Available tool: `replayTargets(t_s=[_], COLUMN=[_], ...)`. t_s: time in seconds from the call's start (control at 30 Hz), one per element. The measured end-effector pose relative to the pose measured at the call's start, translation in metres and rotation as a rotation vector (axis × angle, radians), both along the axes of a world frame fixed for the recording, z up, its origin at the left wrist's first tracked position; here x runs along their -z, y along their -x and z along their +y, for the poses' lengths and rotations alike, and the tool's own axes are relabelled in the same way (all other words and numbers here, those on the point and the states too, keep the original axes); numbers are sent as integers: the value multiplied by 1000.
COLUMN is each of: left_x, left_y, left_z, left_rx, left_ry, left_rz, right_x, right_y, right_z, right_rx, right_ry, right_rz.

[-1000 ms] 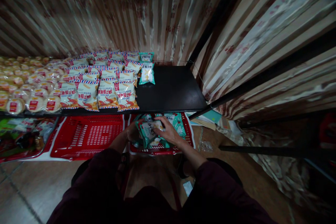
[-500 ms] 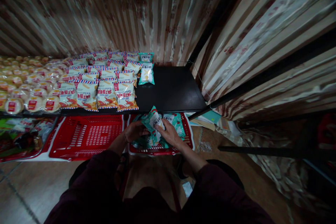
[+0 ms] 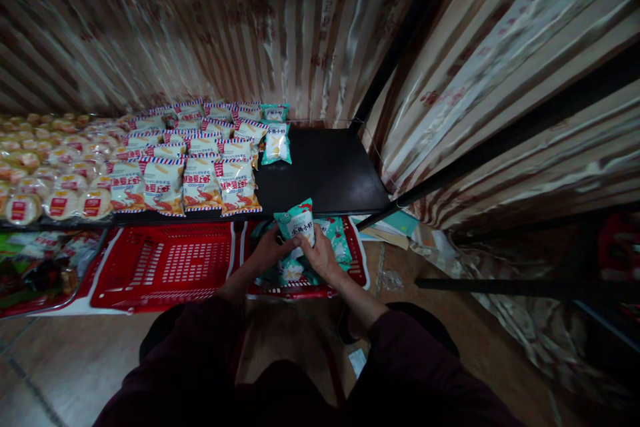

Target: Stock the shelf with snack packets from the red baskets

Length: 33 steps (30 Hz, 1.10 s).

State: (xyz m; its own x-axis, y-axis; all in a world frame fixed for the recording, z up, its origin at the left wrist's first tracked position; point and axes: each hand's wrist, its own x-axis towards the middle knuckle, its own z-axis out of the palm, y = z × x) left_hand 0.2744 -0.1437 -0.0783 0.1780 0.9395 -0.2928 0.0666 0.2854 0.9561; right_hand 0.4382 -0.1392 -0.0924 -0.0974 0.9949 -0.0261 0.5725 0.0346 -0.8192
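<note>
Both hands grip one teal-and-white snack bag (image 3: 297, 219), held upright just in front of the shelf edge. My left hand (image 3: 269, 250) closes on its lower left side, and my right hand (image 3: 321, 255) on its lower right, thumbs on the front. Below them, more teal snack bags (image 3: 291, 271) lie in a red basket (image 3: 359, 265), partly hidden by my hands. On the black shelf (image 3: 330, 170), a matching teal bag (image 3: 276, 145) stands with another teal bag (image 3: 275, 113) behind it.
Rows of white-and-orange snack bags (image 3: 201, 181) fill the shelf's middle, with round packaged cakes (image 3: 61, 203) further left. A red basket (image 3: 195, 260) stands left of mine, beside another holding mixed packets (image 3: 55, 263). Black shelf posts (image 3: 430, 180) slant on the right; a patterned curtain (image 3: 300, 33) hangs behind.
My left hand has moved right and taken hold of the snack bag, which only my right hand held before. The bag has turned more upright, its front facing me.
</note>
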Motion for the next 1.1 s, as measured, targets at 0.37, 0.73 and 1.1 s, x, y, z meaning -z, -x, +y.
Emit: replayTargets(t_s=[0.37, 0.73, 1.1], left_x=[-10, -6, -12], left_y=[-31, -35, -31], left_z=[-7, 3, 8], left_rx=[-259, -290, -235], left_ry=[-253, -363, -197], left_rz=[121, 155, 124], right_x=[-10, -14, -9], right_y=[3, 0, -2], right_z=[5, 8, 14], right_rx=[25, 49, 137], right_ry=[-23, -53, -43], right_rz=[-8, 182, 185])
